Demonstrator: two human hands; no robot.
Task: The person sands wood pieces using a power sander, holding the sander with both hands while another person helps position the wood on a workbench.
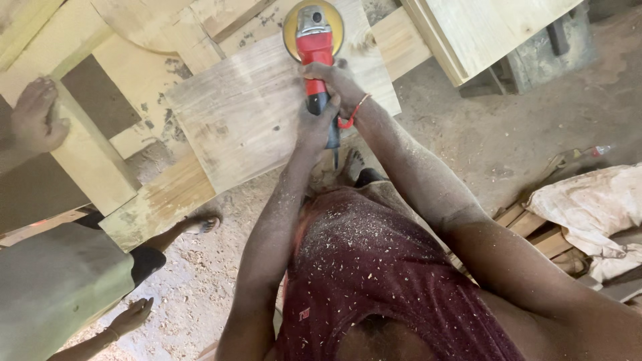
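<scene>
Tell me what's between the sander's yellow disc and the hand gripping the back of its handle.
In the head view, the sander's red body lies between the yellow disc and the left hand, with the right hand gripping that body midway.

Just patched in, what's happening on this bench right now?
A person grips a red power sander with both hands: the right hand near the middle of its body, the left hand lower on the handle. Its round yellow disc rests on a pale wooden board lying across a wooden frame. Sawdust covers the person's arms and dark red shirt. A second person stands at the left, one hand resting on the frame.
</scene>
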